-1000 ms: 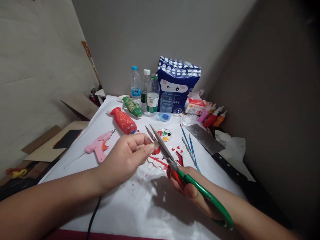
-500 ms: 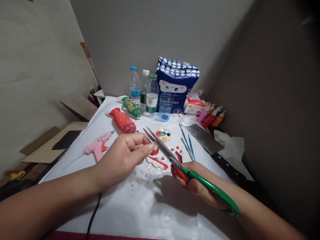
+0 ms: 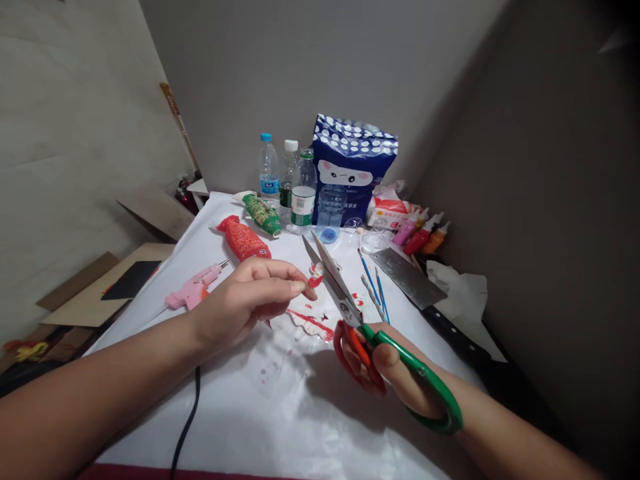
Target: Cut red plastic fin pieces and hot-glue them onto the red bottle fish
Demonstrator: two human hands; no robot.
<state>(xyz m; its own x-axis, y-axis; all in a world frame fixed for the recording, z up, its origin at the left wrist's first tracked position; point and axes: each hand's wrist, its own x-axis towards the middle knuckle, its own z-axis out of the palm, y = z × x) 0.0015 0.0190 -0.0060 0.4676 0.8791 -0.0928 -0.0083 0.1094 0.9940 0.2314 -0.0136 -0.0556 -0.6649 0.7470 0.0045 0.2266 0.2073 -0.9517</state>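
Observation:
My left hand (image 3: pixel 260 290) is closed in a pinch, thumb against fingers, on a small red-and-white piece (image 3: pixel 316 275) that sticks out past the fingertips. Its full shape is partly hidden by the fingers. In my right hand (image 3: pixel 395 363) is a pair of scissors (image 3: pixel 345 303) with one green and one red-orange handle. The blades are parted and point up and away, just right of the small piece. Beneath them on the white sheet (image 3: pixel 310 433) lies a clear plastic scrap with red paint (image 3: pixel 315 325). A paint palette is mostly hidden behind the blades.
A red fish (image 3: pixel 245 240), a green fish (image 3: pixel 263 215) and a pink glue gun (image 3: pixel 195 287) lie left. Plastic bottles (image 3: pixel 303 193) and a blue bag (image 3: pixel 355 167) stand behind. Paintbrushes (image 3: pixel 373 287), a cleaver (image 3: pixel 415 279) and paint tubes (image 3: pixel 420 237) are at right.
The scissor blades have parted wider and shifted slightly right and up. My left hand has turned, and the red-and-white piece now shows beside its fingertips.

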